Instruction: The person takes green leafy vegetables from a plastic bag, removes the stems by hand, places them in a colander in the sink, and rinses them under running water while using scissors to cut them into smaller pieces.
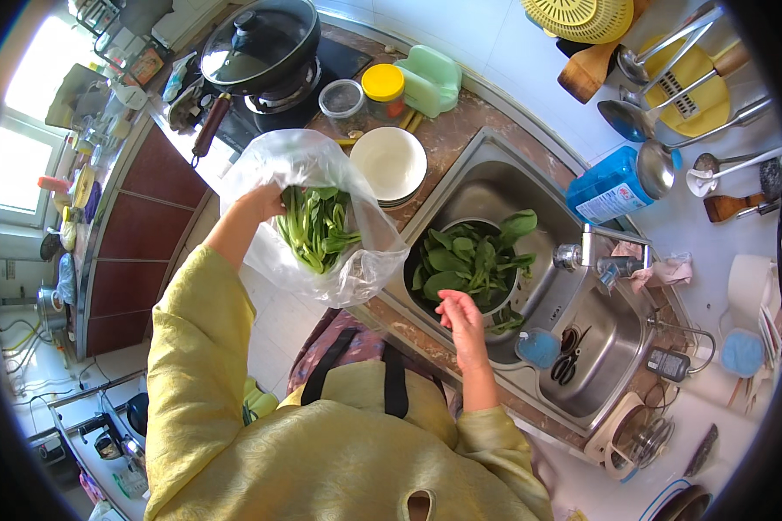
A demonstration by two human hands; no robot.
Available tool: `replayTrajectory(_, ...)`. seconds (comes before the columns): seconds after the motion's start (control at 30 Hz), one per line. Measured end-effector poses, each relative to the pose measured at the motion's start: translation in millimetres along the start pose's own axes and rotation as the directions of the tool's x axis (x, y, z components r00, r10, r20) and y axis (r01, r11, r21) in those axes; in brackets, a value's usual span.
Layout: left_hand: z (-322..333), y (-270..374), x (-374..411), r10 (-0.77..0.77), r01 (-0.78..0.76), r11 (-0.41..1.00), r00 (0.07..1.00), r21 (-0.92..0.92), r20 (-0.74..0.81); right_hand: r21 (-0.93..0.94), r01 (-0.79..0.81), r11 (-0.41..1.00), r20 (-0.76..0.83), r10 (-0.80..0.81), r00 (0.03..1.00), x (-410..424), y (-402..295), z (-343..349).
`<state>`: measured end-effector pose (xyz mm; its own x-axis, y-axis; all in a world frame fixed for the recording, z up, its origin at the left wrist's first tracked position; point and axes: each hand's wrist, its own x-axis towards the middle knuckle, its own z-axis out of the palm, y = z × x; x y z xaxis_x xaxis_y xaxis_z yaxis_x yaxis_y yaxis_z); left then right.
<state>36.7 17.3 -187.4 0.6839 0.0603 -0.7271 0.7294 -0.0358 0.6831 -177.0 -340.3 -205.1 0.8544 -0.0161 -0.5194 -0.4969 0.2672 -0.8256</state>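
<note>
My left hand [264, 202] is at the mouth of a clear plastic bag [365, 273], with some fingers hidden in its folds. Inside the bag lies a bunch of leafy greens [316, 228], stems towards me, close against those fingers. The bag hangs beside the counter edge. My right hand [464, 320], empty with fingers loosely curled, hovers at the near side of the steel sink [476, 185]. Just beyond it, more leafy greens [459, 254] fill a round metal bowl [509, 296] in the larger basin. A few leaves [507, 322] lie beside that bowl.
Stacked white bowls [388, 163] stand left of the sink, near a yellow-lidded jar [383, 88]. A lidded pan [260, 45] sits on the stove, its handle [212, 127] projecting towards me. The faucet [586, 254] overhangs the sink; scissors [565, 365] lie in the smaller basin.
</note>
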Motion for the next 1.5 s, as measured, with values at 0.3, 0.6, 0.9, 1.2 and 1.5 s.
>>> replayTrajectory(0.3,64,-31,-88,-0.205,0.405,0.757,0.893,-0.513,0.401,-0.023,0.017,1.0,0.388,-0.007,0.922,-11,-14,53)
replayTrajectory(0.6,140,-41,-136,0.047,0.359,0.769,0.794,-0.529,0.606,0.062,0.056,0.996,0.444,-0.078,0.893,-23,-33,51)
replayTrajectory(0.9,231,-76,-135,0.093,0.041,0.986,0.665,-0.161,0.741,-0.21,0.235,0.949,-0.063,-0.253,0.965,-35,-32,-11)
replayTrajectory(1.2,279,-122,-133,0.355,-0.269,0.93,0.834,-0.251,0.423,-0.043,0.084,0.996,-0.443,-0.095,0.892,-6,12,-42)
replayTrajectory(1.5,272,-116,-120,0.515,-0.436,0.842,0.825,-0.318,0.233,0.043,-0.158,0.986,-0.422,0.162,0.892,29,39,-71)
